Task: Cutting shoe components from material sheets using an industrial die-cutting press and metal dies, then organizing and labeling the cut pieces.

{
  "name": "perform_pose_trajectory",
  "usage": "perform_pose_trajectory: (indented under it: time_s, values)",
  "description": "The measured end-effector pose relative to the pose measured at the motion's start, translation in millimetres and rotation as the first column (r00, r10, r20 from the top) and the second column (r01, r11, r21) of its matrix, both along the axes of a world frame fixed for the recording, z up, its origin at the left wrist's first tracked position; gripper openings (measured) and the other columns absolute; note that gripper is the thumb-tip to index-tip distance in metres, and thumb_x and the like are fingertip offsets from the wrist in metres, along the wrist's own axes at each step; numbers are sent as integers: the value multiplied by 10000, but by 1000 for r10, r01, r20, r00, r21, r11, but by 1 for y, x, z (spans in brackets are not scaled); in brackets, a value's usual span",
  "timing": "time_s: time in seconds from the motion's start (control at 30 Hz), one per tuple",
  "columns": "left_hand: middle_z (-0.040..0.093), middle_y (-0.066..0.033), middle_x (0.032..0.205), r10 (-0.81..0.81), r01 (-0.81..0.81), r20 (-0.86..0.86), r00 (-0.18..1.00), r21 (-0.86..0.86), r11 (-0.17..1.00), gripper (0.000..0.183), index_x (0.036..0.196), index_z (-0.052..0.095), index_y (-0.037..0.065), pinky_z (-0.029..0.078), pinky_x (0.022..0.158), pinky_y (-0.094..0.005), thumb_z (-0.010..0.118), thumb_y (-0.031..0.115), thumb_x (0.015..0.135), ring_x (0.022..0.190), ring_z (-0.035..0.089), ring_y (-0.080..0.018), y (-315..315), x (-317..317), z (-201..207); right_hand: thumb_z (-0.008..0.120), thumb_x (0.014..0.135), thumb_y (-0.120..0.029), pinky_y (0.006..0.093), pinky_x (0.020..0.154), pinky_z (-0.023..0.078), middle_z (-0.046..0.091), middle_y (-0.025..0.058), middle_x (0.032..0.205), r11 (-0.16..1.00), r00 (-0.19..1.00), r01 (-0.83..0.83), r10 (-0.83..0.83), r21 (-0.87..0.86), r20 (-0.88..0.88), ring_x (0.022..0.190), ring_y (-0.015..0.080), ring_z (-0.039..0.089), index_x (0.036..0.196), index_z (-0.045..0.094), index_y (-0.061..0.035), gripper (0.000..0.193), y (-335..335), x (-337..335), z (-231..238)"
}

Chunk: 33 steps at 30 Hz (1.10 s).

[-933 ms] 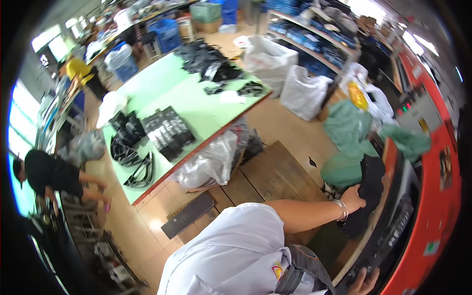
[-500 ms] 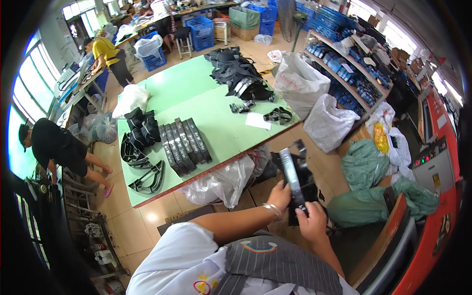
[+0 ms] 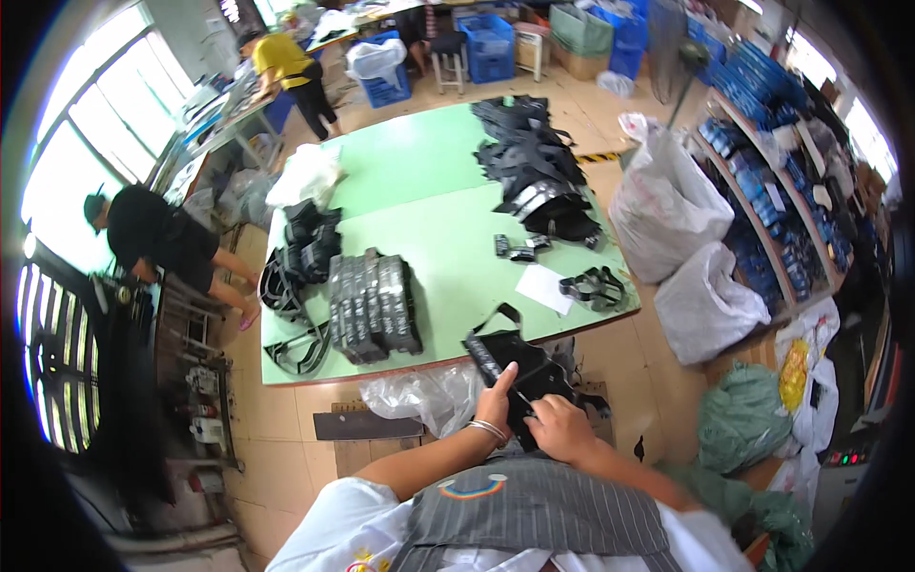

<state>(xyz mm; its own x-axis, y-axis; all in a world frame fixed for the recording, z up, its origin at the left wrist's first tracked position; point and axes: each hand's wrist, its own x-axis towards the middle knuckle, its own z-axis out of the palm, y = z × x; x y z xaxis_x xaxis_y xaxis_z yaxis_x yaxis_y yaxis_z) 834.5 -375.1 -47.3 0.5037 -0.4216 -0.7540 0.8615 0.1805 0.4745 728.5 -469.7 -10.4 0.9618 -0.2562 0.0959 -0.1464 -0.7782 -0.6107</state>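
In front of my apron I hold a black strapped piece point(image 3: 532, 370), with a stiff glossy band along its left edge and a loop of strap sticking up at the top. My left hand point(image 3: 496, 396), with a bracelet at the wrist, is closed on the band's lower end, thumb on top. My right hand point(image 3: 560, 429) pinches the piece's lower part, close beside the left; its fingertips are partly hidden. Just beyond lies the green table point(image 3: 429, 234). Nearest on it are a row of black, glossy-edged stacked pieces point(image 3: 374, 307) and a coiled black strap point(image 3: 593, 288).
A heap of black pieces point(image 3: 536, 176) covers the table's far right, near a white sheet point(image 3: 545, 288). White sacks point(image 3: 710, 305) and a loaded shelf point(image 3: 772, 205) stand right. Clear plastic point(image 3: 424, 396) hangs under the table edge. Two people point(image 3: 167, 234) work at left.
My view has turned left, so the table sits further right in it. The black piece has tilted over and come nearer the table edge. My right hand has shifted from the band to the lower part.
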Motion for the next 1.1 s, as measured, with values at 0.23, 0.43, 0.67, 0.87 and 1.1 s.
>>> perform_pose_trajectory:
  time_s: [0.23,0.43,0.67,0.87,1.1]
  values:
    - [618,-60,811,224,-254,141,964,256,933,236,961,591,36,517,589,-347,661,140,761,665,623,-206,1,27,-20,539,915,-403,467,702,493,634,143,821,708,742,-607,667,362,-60,801,343,617,789,625,-72,364,-78,81,-41]
    - [610,-56,841,294,-339,183,938,318,885,230,980,578,31,525,643,-335,636,63,760,702,619,-201,17,19,-32,675,764,-302,452,889,431,595,197,1046,942,925,-241,151,-232,-349,998,350,561,1001,591,36,421,-157,185,-150]
    - [614,-73,901,302,-308,80,950,390,868,295,1038,572,12,513,695,-333,633,89,760,755,613,-210,49,9,-64,413,912,-151,478,1112,241,389,304,1413,792,737,-318,-139,-521,-662,1326,388,377,1345,406,100,500,-157,226,-230]
    - [610,-85,949,269,-243,-26,963,348,905,368,1111,552,5,517,731,-339,628,99,764,812,616,-216,66,31,-75,475,856,-111,419,941,407,631,301,1078,655,788,-496,65,-570,-612,1063,356,587,1291,435,140,504,-146,232,-234]
    - [606,-79,963,243,-229,-18,970,272,935,378,1127,545,6,513,751,-339,628,63,763,821,614,-216,72,58,-72,504,848,-90,405,830,448,681,249,956,687,806,-478,97,-547,-584,890,305,661,1266,476,121,470,-119,239,-222]
